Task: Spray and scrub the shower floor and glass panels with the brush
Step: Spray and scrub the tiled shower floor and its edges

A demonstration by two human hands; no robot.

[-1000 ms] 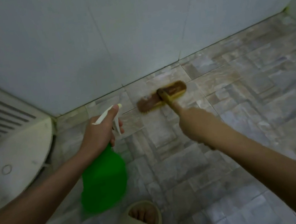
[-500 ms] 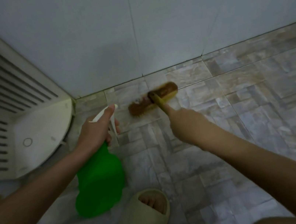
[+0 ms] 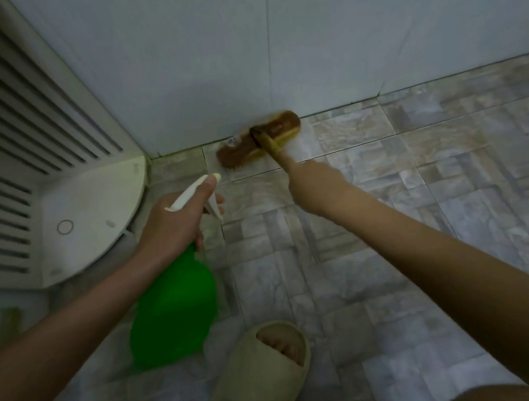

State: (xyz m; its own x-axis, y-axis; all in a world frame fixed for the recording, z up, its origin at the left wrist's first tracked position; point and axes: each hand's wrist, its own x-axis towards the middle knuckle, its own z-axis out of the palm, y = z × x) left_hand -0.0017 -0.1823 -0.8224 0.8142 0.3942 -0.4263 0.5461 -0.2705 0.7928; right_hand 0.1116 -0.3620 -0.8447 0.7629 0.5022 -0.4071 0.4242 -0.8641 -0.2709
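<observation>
Green spray bottle hangs under the left hand, which grips its white top (thumb up front). The right hand holds the brush by its stick; its head sits just past that hand, on the floor by the wall.

— Where is this?
— A home bathroom: a mottled grey-brown tiled floor meets a wall of large, pale, glossy tiles at a dark grout line.
— What else shows it?
— A white louvred panel at left, and a foot in a foam slipper.
</observation>
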